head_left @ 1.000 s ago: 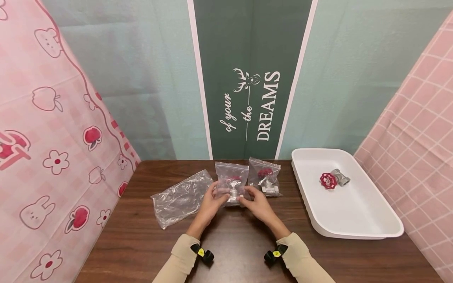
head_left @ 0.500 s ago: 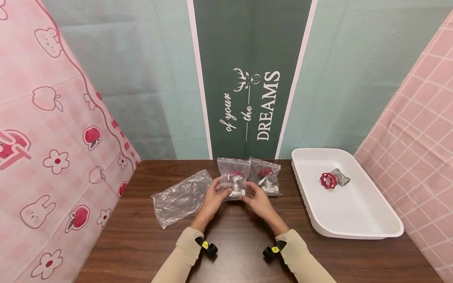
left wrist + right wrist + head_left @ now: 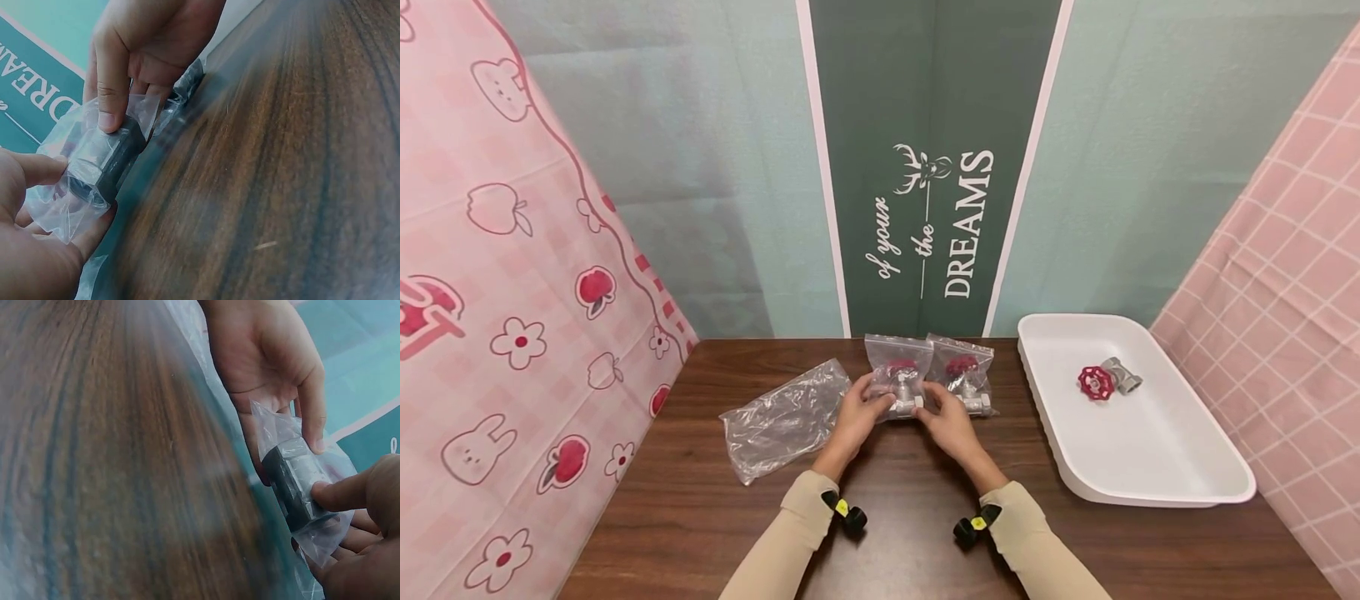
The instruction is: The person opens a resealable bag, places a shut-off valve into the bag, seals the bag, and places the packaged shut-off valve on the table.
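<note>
Both hands grip a clear zip bag (image 3: 898, 347) with a metal valve (image 3: 906, 405) inside, topped by a red handwheel (image 3: 901, 367). My left hand (image 3: 854, 419) holds its left side, thumb in front. My right hand (image 3: 952, 427) holds the right side, its thumb also on the front. In the left wrist view, the thumbs press the valve body (image 3: 94, 164) through the film. The right wrist view shows the same valve body (image 3: 299, 481) between the hands. A second bagged valve (image 3: 974, 404) stands just right of the held bag, partly hidden by it and my right hand.
A flattened clear plastic bag (image 3: 784, 422) lies left of my left hand. On the right stands a white tray (image 3: 1157, 454) holding an unbagged valve (image 3: 1122, 377) with a red handwheel. A green printed cloth (image 3: 940, 92) hangs behind the brown table (image 3: 902, 533).
The held bag with its valve has moved away from me and slightly right, closer to the second bagged valve. Both hands have moved with it, keeping their grip.
</note>
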The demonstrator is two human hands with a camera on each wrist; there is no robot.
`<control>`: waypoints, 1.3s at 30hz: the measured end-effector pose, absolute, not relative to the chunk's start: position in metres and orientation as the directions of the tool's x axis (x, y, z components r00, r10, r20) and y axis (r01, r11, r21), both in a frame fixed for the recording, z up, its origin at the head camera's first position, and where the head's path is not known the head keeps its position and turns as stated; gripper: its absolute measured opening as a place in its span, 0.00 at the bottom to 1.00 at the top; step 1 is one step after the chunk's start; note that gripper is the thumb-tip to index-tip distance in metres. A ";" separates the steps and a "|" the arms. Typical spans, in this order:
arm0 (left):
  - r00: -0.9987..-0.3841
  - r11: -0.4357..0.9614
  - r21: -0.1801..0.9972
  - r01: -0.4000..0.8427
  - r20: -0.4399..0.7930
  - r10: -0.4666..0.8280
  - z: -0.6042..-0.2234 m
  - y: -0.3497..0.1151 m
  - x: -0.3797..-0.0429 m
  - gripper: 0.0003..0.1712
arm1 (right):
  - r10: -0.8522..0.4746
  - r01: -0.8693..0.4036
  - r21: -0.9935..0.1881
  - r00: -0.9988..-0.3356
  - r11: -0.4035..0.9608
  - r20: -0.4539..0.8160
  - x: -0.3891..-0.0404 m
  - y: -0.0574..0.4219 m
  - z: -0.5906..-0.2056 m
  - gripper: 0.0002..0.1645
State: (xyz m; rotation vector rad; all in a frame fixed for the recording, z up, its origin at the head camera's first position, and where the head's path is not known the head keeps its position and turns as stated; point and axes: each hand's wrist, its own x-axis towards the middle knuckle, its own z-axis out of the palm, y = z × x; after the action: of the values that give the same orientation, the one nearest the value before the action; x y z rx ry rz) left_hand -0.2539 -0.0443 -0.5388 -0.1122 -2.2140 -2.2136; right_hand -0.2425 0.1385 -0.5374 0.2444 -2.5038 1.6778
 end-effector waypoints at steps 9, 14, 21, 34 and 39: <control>-0.998 0.041 0.998 0.040 0.038 0.057 -0.542 -0.043 -0.259 0.33 | -0.050 -0.193 -0.894 -0.981 0.405 0.189 -0.245 0.138 -0.542 0.26; -0.997 0.055 0.997 0.047 0.043 0.065 -0.544 -0.043 -0.262 0.33 | -0.042 -0.181 -0.874 -0.983 0.450 0.181 -0.247 0.139 -0.541 0.26; -0.996 0.048 0.998 0.050 0.046 0.075 -0.548 -0.043 -0.261 0.31 | -0.055 -0.169 -0.863 -0.985 0.476 0.163 -0.245 0.139 -0.542 0.27; -0.994 0.021 0.999 0.050 0.048 0.100 -0.548 -0.044 -0.260 0.41 | -0.050 -0.292 -0.847 -0.952 0.445 0.302 -0.241 0.137 -0.537 0.34; -0.995 0.029 0.999 0.031 0.028 0.100 -0.547 -0.047 -0.259 0.42 | -0.074 -0.311 -0.792 -0.944 0.525 0.321 -0.237 0.137 -0.535 0.33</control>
State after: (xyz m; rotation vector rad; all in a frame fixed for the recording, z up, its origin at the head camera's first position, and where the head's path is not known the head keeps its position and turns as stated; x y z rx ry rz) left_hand -0.2591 -0.0469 -0.5469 -0.1461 -2.2890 -2.2193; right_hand -0.2372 0.1372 -0.5348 0.3241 -2.5182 1.3827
